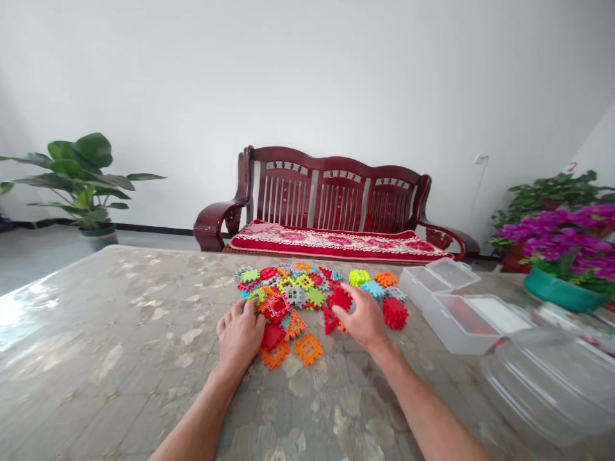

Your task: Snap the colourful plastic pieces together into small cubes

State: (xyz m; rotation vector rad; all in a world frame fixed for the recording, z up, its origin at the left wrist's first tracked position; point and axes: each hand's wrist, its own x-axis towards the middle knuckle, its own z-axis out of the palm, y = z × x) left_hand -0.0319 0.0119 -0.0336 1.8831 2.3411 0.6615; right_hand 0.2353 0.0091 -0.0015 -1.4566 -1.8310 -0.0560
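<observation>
A loose pile of colourful interlocking plastic tiles (pixel 316 297) lies on the table, with square and triangular pieces in red, orange, green, grey and blue. My left hand (pixel 241 331) rests palm down against the pile's left edge, fingers stretched out beside a red tile (pixel 273 335). On the other side, my right hand (pixel 366 320) has its thumb and index finger apart, next to a red square tile (pixel 339 299); contact with it is unclear. Two orange window-frame tiles, one of them a square (pixel 308 349), lie in front of the pile.
Right of my right hand are small same-colour stacks, including red tiles (pixel 395 313) and yellow-green tiles (pixel 359 277). Farther right stand an open clear plastic box (pixel 461 330) and a rounded transparent cover (pixel 552 384). A flower pot (pixel 562 288) stands at the right; a wooden bench (pixel 336 192) is behind.
</observation>
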